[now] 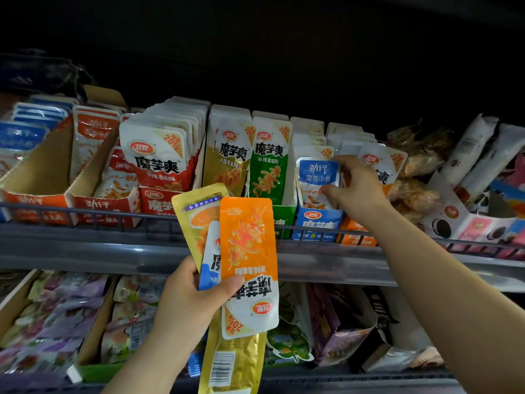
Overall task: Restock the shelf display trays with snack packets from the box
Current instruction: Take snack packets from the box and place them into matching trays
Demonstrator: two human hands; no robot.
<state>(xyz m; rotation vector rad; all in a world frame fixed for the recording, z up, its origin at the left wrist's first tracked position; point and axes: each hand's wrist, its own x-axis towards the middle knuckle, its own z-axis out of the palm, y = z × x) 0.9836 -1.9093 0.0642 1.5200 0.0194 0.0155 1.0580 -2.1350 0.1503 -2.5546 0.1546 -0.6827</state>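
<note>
the left hand (187,302) grips a fan of packets, an orange packet (248,263) in front, below the shelf rail (85,216). the right hand (355,186) pinches a blue packet (316,180) standing in the blue tray (318,223), between the green tray (287,220) and an orange one. the shelf's far right corner is dim and blurred.

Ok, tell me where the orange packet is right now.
In the head view, the orange packet is low centre, upside down at the front of the packets fanned in the left hand, before the upper shelf rail.
</note>
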